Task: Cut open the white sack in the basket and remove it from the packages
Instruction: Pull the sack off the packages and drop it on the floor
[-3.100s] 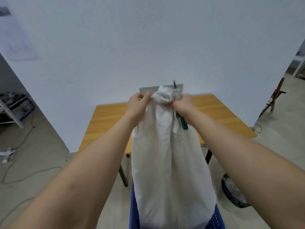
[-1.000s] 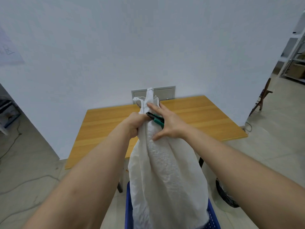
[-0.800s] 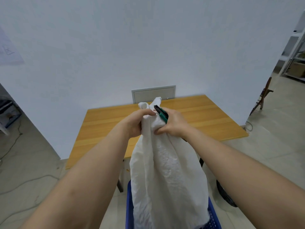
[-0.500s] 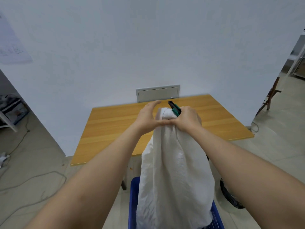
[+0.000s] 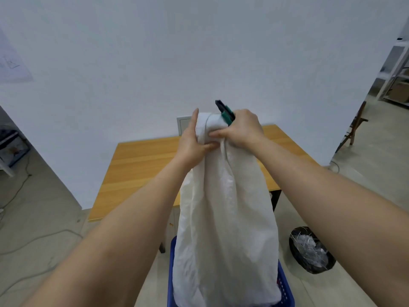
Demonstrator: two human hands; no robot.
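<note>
I see both hands have hauled the white sack higher, centre frame over the blue basket: left hand pinching the gathered neck, right hand clamped on neck plus green cutter, so removal looks underway.

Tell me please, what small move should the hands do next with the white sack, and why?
Probably keep lifting the white sack straight up. Both the left hand and the right hand grip its gathered top, the right one also holding the green cutter, yet the sack's lower end still sits inside the blue basket, so it is not yet free. No packages are visible.
</note>
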